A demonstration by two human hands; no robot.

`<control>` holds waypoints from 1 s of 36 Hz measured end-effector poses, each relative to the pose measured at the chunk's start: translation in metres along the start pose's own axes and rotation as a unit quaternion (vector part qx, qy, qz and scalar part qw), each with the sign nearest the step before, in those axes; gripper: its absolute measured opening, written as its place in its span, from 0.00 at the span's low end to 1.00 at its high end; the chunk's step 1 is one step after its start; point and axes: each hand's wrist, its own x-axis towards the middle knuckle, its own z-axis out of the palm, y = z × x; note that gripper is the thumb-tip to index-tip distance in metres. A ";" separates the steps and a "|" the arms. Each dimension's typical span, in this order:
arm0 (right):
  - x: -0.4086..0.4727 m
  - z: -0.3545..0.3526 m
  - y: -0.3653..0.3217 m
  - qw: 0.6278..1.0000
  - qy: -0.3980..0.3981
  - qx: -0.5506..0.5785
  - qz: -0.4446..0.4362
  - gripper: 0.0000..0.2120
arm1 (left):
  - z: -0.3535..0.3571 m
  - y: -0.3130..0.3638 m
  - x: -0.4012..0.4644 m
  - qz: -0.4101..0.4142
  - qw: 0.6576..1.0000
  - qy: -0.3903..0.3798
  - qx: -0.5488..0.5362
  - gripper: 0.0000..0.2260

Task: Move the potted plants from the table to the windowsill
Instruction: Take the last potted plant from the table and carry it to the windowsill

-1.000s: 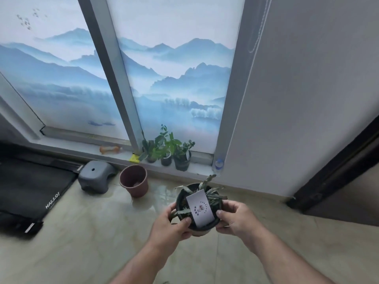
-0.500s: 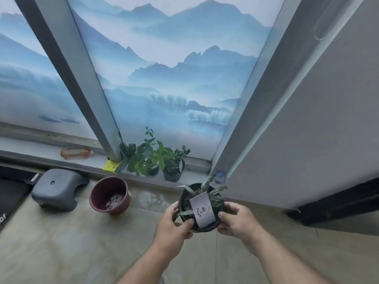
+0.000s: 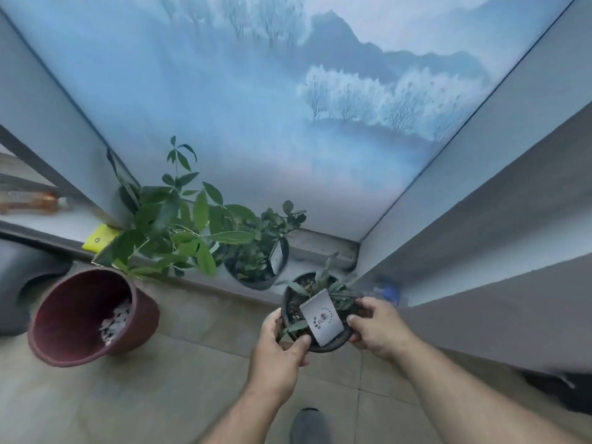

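Observation:
I hold a small black pot (image 3: 330, 344) with a spiky succulent and a white label card (image 3: 321, 316) between both hands, just in front of the low windowsill (image 3: 323, 243). My left hand (image 3: 278, 354) grips its left rim, thumb over the edge. My right hand (image 3: 378, 328) grips the right rim. On the sill stand a leafy tall plant (image 3: 179, 225) and a bushy plant in a black pot (image 3: 256, 267) with its own label.
A maroon empty pot (image 3: 86, 315) with white scraps inside stands on the tiled floor at left. A yellow object (image 3: 97, 241) and an orange item (image 3: 28, 200) lie on the sill. A grey wall (image 3: 480, 219) closes the right side. My shoe (image 3: 309, 424) shows below.
I have walked closer to the window; the sill and its plants now fill the view. The pot in my hands has come right up to the sill's right end.

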 end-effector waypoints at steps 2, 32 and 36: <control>0.043 0.005 0.005 0.999 0.003 -0.048 0.000 0.15 | 0.010 -0.021 0.031 -0.006 1.000 0.015 -0.020 0.24; 0.202 0.040 -0.020 0.954 0.065 -0.276 0.094 0.22 | 0.080 -0.106 0.178 -0.004 0.997 0.068 0.029 0.24; 0.182 0.044 -0.015 0.968 0.092 -0.224 0.071 0.21 | 0.066 -0.098 0.163 -0.055 0.996 -0.024 0.072 0.41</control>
